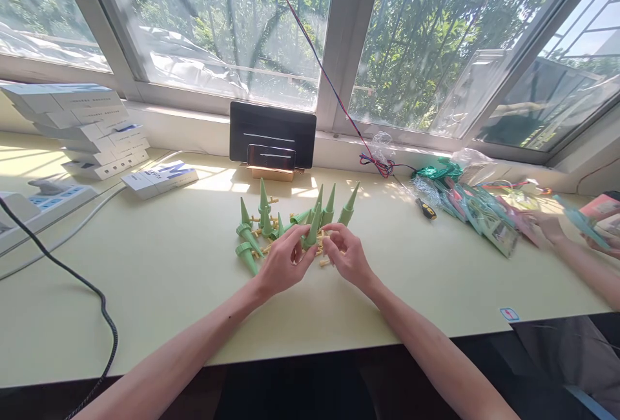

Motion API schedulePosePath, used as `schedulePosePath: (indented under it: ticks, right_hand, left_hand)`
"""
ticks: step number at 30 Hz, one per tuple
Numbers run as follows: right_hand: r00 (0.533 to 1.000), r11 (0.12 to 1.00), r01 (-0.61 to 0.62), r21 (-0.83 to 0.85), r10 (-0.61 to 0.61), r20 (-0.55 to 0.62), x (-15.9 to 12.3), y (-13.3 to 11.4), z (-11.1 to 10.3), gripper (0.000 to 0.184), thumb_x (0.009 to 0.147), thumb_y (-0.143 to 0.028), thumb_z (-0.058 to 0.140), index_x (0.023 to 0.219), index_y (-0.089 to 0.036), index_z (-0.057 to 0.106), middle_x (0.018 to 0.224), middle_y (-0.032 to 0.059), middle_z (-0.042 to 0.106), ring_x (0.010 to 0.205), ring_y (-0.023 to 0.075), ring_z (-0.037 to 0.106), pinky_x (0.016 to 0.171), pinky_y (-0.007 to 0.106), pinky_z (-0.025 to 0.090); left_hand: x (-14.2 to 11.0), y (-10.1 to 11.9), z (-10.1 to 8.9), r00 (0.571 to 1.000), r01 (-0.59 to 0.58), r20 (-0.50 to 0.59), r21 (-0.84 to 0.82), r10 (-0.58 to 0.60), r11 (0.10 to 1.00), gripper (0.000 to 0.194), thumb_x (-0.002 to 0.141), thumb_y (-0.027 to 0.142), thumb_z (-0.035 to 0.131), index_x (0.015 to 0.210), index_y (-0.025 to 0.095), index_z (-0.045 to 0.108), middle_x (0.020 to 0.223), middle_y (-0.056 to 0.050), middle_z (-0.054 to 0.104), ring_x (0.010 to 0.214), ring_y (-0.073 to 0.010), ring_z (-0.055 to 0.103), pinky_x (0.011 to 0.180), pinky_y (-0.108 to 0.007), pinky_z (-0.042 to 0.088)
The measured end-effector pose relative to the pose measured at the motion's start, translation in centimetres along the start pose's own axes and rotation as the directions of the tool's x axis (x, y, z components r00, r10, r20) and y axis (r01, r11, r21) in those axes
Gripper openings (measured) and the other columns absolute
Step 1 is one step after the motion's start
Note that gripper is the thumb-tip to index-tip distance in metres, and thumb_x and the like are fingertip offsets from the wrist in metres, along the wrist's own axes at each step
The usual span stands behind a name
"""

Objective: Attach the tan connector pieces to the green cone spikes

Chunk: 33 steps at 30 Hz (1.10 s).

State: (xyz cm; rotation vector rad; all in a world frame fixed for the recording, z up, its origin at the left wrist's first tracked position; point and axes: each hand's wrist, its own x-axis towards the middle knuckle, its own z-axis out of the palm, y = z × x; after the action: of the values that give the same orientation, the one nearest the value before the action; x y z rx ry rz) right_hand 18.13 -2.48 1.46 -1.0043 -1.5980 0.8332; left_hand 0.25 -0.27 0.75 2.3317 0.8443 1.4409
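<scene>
A cluster of green cone-shaped spikes [271, 223] with small tan plastic pieces [323, 262] sits on the pale yellow table [159, 265]; several stand upright, others lie on their sides. My left hand [283, 263] is closed round one green cone [312, 231], holding it point up. My right hand [346, 255] meets it from the right, fingers pinched at the cone's base on a small tan part that I can barely make out.
A dark tablet [272, 132] and a phone [271, 157] lean on a stand by the window. White boxes [90, 129] and a power strip [41, 203] lie left, with a black cable [72, 278]. At right another person's hands [549, 225] handle packets [484, 216]; a screwdriver [426, 209] lies nearby.
</scene>
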Motion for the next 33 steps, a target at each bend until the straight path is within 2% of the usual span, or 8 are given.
schedulePosePath:
  ticks: [5,11,16,20,26,33]
  right_hand:
    - [0.999,0.996,0.049,-0.077,-0.048,0.007,-0.1,0.5,-0.1,0.029,0.096,-0.045,0.053,0.109,-0.019,0.060,0.064,-0.0031,0.057,0.050,0.0104,0.048,0.049,0.025,0.044]
    - [0.998,0.993,0.054,-0.106,-0.056,-0.008,-0.1,1.1,-0.1,0.027,0.096,-0.041,0.052,0.102,-0.018,0.064,0.065,-0.0003,0.060,0.053,0.0123,0.054,0.049,0.025,0.045]
    - [0.997,0.991,0.073,-0.113,-0.075,-0.008,-0.1,1.3,-0.1,0.024,0.096,-0.039,0.052,0.098,-0.018,0.064,0.068,0.0014,0.063,0.059,0.0146,0.060,0.055,0.026,0.049]
    - [0.992,0.978,0.124,-0.170,-0.123,0.017,-0.1,1.3,-0.2,0.023,0.096,-0.037,0.053,0.101,-0.017,0.063,0.075,0.0040,0.067,0.062,0.0150,0.061,0.057,0.026,0.049]
    - [0.972,0.935,0.234,-0.266,-0.230,0.047,0.0,1.5,-0.3,0.021,0.098,-0.033,0.050,0.097,-0.017,0.063,0.073,0.0040,0.067,0.060,0.0137,0.059,0.058,0.025,0.047]
    - [0.973,0.928,0.232,-0.291,-0.223,0.061,0.0,1.5,-0.4,0.024,0.099,-0.036,0.046,0.087,-0.019,0.059,0.065,-0.0003,0.059,0.056,0.0124,0.053,0.057,0.024,0.043]
  left_hand:
    - [0.1,0.2,-0.1,0.999,0.016,-0.045,-0.013,-0.016,1.000,0.021,0.092,0.026,0.060,0.111,0.019,0.056,0.077,0.001,0.058,0.045,-0.0057,0.044,0.044,-0.021,0.040]
    - [0.0,0.0,-0.1,0.997,0.078,-0.021,-0.069,-0.080,0.995,0.024,0.091,0.029,0.062,0.112,0.018,0.058,0.081,-0.001,0.063,0.045,-0.0062,0.049,0.044,-0.021,0.044]
    - [-0.2,-0.2,-0.2,0.986,0.165,0.015,-0.147,-0.164,0.975,0.029,0.090,0.032,0.064,0.114,0.016,0.061,0.088,-0.007,0.070,0.056,-0.0137,0.064,0.049,-0.025,0.053]
    - [-0.1,0.1,-0.4,0.963,0.267,0.044,-0.253,-0.264,0.930,0.035,0.090,0.036,0.064,0.117,0.014,0.062,0.093,-0.010,0.072,0.063,-0.0166,0.068,0.055,-0.028,0.058]
    - [0.2,0.8,-0.7,0.909,0.417,0.136,-0.327,-0.394,0.848,0.041,0.090,0.042,0.063,0.118,0.012,0.061,0.072,-0.003,0.068,0.059,-0.0153,0.064,0.051,-0.024,0.053]
    - [0.0,0.4,-0.7,0.909,0.416,0.175,-0.320,-0.378,0.852,0.047,0.089,0.042,0.064,0.123,0.011,0.058,0.055,0.005,0.051,0.046,-0.0106,0.049,0.043,-0.022,0.043]
